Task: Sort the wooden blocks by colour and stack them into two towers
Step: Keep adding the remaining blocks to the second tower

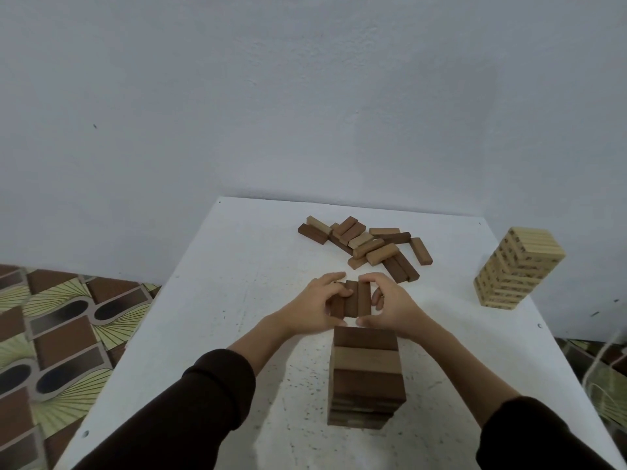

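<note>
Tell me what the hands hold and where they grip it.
Three dark brown blocks, pressed side by side: the left hand grips the row's left side, the right hand its right side.

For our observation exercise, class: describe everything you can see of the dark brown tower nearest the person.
The dark brown tower is a square-sided stack of wooden blocks in layers, mostly deep brown, with one paler band near its top. It stands upright on the white table. Beyond its top the left hand and right hand hold three brown blocks; whether they touch it is unclear.
</note>
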The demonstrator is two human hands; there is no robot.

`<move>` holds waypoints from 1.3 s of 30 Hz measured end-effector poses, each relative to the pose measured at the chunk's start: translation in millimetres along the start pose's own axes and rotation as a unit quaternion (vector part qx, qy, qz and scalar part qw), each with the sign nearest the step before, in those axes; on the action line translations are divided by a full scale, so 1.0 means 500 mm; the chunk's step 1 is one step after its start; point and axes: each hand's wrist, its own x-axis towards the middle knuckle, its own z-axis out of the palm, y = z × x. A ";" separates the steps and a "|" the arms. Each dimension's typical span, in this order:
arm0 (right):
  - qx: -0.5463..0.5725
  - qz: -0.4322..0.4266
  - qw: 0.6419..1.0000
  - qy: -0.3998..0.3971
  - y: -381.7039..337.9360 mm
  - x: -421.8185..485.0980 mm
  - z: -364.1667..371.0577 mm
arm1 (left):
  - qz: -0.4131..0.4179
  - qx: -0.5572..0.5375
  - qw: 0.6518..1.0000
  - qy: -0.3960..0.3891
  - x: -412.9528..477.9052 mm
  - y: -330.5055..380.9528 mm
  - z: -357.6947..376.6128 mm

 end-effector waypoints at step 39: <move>0.135 -0.119 0.983 0.048 -0.211 -0.137 -0.164 | 0.015 -0.124 0.985 0.116 -0.121 0.208 -0.173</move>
